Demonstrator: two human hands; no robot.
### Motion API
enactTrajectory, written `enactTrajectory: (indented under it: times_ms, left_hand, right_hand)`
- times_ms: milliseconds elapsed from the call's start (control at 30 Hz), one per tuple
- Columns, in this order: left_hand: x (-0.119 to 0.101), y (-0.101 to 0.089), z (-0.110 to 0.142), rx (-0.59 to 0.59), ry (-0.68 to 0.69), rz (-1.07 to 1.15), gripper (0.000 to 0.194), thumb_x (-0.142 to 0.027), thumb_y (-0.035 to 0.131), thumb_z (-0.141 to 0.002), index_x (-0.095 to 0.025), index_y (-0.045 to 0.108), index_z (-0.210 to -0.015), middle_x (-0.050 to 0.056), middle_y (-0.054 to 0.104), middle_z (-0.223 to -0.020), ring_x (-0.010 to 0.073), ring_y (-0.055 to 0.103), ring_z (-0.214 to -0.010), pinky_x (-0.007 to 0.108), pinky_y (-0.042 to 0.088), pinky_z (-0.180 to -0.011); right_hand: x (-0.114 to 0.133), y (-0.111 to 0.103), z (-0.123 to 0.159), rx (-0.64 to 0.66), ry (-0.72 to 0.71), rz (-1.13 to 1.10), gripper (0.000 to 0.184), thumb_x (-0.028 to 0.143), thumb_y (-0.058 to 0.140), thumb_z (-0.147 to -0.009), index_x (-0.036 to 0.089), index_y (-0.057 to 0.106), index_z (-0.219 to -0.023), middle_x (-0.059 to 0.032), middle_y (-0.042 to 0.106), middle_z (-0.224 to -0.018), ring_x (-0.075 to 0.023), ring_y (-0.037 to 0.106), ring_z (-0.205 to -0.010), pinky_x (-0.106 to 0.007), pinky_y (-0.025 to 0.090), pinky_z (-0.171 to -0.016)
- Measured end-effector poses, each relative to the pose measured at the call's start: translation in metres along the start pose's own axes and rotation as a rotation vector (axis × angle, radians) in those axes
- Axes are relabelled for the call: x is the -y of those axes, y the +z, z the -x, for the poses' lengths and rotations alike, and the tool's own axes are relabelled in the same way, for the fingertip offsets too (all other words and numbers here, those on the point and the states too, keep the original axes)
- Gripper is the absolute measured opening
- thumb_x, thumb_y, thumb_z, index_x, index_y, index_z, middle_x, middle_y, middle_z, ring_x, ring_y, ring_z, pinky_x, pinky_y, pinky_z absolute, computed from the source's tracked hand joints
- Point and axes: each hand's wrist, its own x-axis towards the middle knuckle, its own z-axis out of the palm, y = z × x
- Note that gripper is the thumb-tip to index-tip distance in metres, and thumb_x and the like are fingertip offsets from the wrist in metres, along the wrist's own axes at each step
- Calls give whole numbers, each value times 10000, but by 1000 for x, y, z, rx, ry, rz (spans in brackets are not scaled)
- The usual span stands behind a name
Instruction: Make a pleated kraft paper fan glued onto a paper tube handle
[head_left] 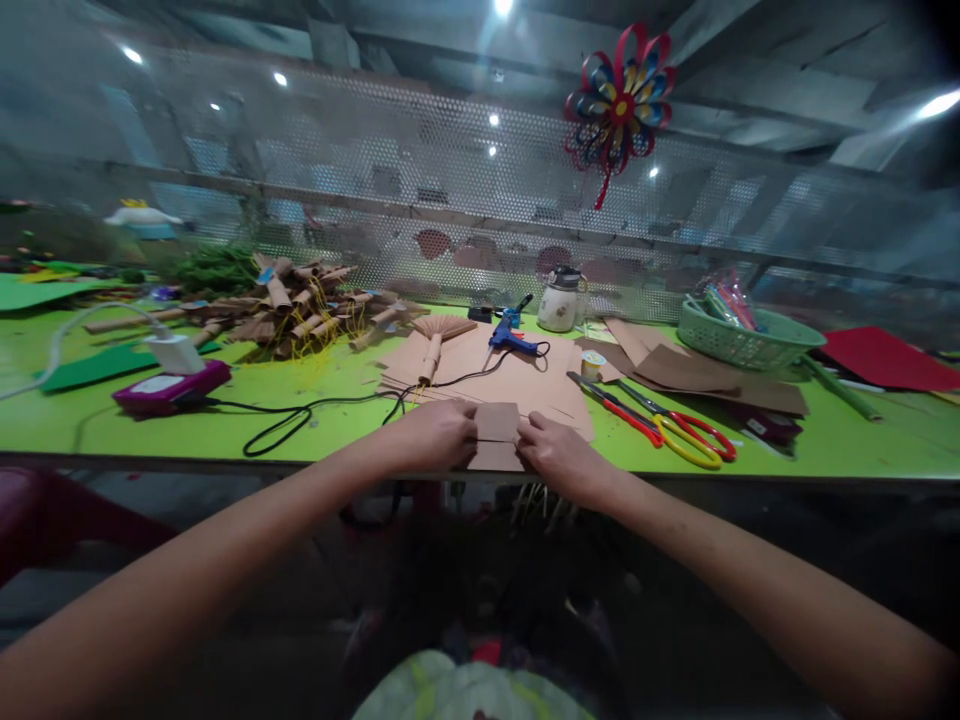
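Between my two hands a small piece of brown paper [496, 424] lies close to the table's front edge, with a fold or edge running across it. My left hand [444, 434] has its fingers closed on the paper's left side. On the right side my right hand [559, 455] pinches the same paper. Larger brown paper sheets [540, 385] lie beneath and beyond it. A blue glue gun [514, 340] rests on those sheets, and a fan-shaped paper piece with a rolled handle [433, 355] lies to its left.
Red-and-yellow scissors [694, 433] and a red-handled cutter [622, 408] lie to the right. A green basket [750, 340] stands behind them. At left are a purple power strip [172, 385], its black cord, and a heap of paper rolls [300, 310]. A lidded jar [559, 302] stands at the back.
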Motion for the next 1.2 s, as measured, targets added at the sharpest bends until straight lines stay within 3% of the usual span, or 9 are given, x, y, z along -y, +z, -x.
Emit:
enactTrajectory:
  times_ms: [167, 367, 533, 633, 800, 1000, 1200]
  left_hand:
    - [-1, 1, -28, 62, -249, 120, 188, -329, 580, -756, -189, 707, -754, 61, 648, -687, 172, 564, -673, 239, 371, -604]
    - [0, 7, -39, 183, -313, 182, 158, -287, 619, -683, -170, 689, -762, 32, 652, -640, 143, 525, -560, 220, 317, -497]
    - [7, 6, -40, 251, -295, 284, 148, -288, 618, -684, -150, 664, -717, -11, 607, -585, 110, 486, -524, 204, 316, -483]
    - [10, 8, -39, 228, -272, 326, 143, -281, 607, -689, -143, 639, -708, -27, 577, -577, 111, 479, -541, 201, 324, -493]
    - [8, 6, -34, 145, -236, 349, 166, -284, 569, -718, -134, 627, -757, -10, 591, -631, 123, 499, -587, 207, 342, -521]
    - [6, -1, -27, 75, -189, 340, 178, -278, 565, -708, -148, 652, -795, 14, 638, -702, 142, 534, -638, 223, 352, -562]
    - [8, 2, -21, 62, -181, 345, 162, -287, 566, -711, -155, 657, -735, 9, 635, -674, 139, 522, -623, 221, 349, -560]
  right_hand:
    - [3, 1, 2, -22, -1, 0, 185, 137, 480, -889, 109, 653, -829, -132, 554, -836, -238, 445, -836, -352, 391, -690]
    - [3, 1, 9, -81, 75, -113, 165, 116, 494, -873, 110, 645, -939, -126, 561, -883, -232, 444, -857, -342, 402, -708]
    - [-14, -2, 7, -202, 186, -376, 182, 148, 538, -849, 146, 665, -979, -114, 580, -896, -213, 486, -871, -329, 424, -740]
    - [-28, -8, -2, -232, 239, -496, 188, 184, 566, -836, 134, 685, -974, -110, 606, -881, -211, 517, -882, -336, 428, -779]
    - [-35, -13, -21, -32, 197, -710, 177, 263, 607, -822, 154, 740, -863, -43, 596, -725, -131, 544, -660, -227, 406, -609]
    - [-28, -7, -28, -119, 299, -893, 96, 186, 661, -749, 136, 741, -767, -8, 585, -648, -118, 550, -643, -196, 398, -581]
    - [-31, -11, -23, -130, 327, -816, 76, 165, 665, -718, 120, 724, -733, -25, 625, -674, -130, 560, -652, -218, 413, -615]
